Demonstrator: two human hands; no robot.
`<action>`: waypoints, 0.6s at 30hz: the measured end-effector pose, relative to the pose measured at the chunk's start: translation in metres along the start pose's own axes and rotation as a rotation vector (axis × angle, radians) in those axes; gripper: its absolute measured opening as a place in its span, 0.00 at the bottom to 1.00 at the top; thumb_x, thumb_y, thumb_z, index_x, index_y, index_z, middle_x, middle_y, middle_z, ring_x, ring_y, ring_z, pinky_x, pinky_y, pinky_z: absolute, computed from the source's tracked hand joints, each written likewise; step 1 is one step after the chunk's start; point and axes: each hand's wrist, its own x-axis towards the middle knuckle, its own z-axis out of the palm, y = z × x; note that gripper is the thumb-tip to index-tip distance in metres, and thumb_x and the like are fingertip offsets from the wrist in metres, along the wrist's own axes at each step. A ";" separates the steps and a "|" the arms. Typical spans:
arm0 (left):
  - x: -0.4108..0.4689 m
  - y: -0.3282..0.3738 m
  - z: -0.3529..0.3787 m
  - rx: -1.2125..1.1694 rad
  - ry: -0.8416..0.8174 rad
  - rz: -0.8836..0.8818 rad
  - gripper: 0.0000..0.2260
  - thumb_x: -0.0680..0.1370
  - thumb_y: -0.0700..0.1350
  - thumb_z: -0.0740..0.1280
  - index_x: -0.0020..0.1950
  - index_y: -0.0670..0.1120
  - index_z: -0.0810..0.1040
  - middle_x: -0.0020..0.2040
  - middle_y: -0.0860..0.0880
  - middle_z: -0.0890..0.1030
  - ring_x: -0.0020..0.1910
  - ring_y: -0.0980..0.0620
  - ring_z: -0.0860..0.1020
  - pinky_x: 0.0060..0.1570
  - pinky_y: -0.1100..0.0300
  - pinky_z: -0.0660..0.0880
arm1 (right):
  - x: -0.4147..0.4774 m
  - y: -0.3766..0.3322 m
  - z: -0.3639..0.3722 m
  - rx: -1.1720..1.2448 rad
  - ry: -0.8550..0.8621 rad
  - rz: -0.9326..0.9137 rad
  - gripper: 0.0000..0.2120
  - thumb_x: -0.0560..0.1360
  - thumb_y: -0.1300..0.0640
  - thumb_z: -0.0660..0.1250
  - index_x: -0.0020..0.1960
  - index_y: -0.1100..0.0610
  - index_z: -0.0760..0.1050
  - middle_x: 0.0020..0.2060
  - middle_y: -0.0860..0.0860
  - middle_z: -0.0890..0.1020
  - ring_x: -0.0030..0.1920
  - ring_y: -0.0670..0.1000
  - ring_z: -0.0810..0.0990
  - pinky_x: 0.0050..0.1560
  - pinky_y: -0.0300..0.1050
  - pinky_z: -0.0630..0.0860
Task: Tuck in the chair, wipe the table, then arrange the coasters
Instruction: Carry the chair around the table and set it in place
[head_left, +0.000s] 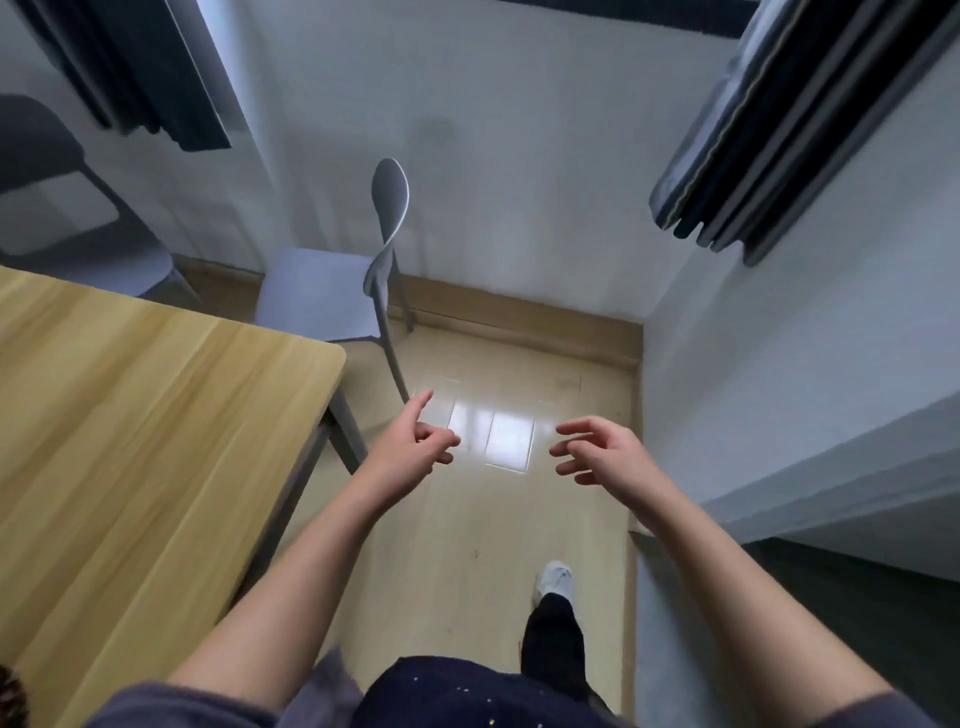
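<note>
A pale grey plastic chair (322, 296) stands side-on past the far corner of the wooden table (145, 415), its seat partly beyond the table edge and its back towards the wall. My left hand (415, 441) is stretched out over the floor, short of the chair, with the forefinger extended and the other fingers loosely bent, holding nothing. My right hand (602, 449) hovers to the right at the same height, fingers relaxed and spread, also holding nothing. No cloth and no coasters are in view.
A second grey chair (78, 228) stands at the table's far side on the left. White walls close the corner ahead and on the right. Dark curtains (769, 135) hang at the upper right and upper left. My foot in a white shoe (556, 579) is on the tiled floor.
</note>
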 end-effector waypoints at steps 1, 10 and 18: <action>0.015 0.007 0.006 -0.018 0.031 -0.001 0.31 0.77 0.45 0.65 0.77 0.53 0.56 0.48 0.50 0.83 0.42 0.60 0.82 0.47 0.58 0.77 | 0.017 -0.006 -0.013 -0.012 -0.017 -0.017 0.11 0.77 0.63 0.61 0.54 0.51 0.77 0.44 0.48 0.86 0.41 0.48 0.85 0.44 0.43 0.77; 0.135 0.062 0.045 -0.033 0.270 -0.079 0.29 0.76 0.49 0.64 0.75 0.57 0.58 0.45 0.49 0.81 0.47 0.53 0.80 0.45 0.58 0.76 | 0.178 -0.073 -0.101 -0.160 -0.228 -0.059 0.11 0.76 0.62 0.62 0.53 0.50 0.77 0.43 0.46 0.86 0.42 0.47 0.85 0.44 0.43 0.77; 0.242 0.077 -0.008 -0.065 0.467 -0.144 0.17 0.78 0.47 0.64 0.66 0.56 0.69 0.49 0.60 0.79 0.45 0.68 0.76 0.35 0.72 0.68 | 0.320 -0.155 -0.081 -0.143 -0.334 -0.102 0.11 0.77 0.63 0.60 0.54 0.51 0.77 0.46 0.48 0.86 0.42 0.48 0.85 0.45 0.45 0.79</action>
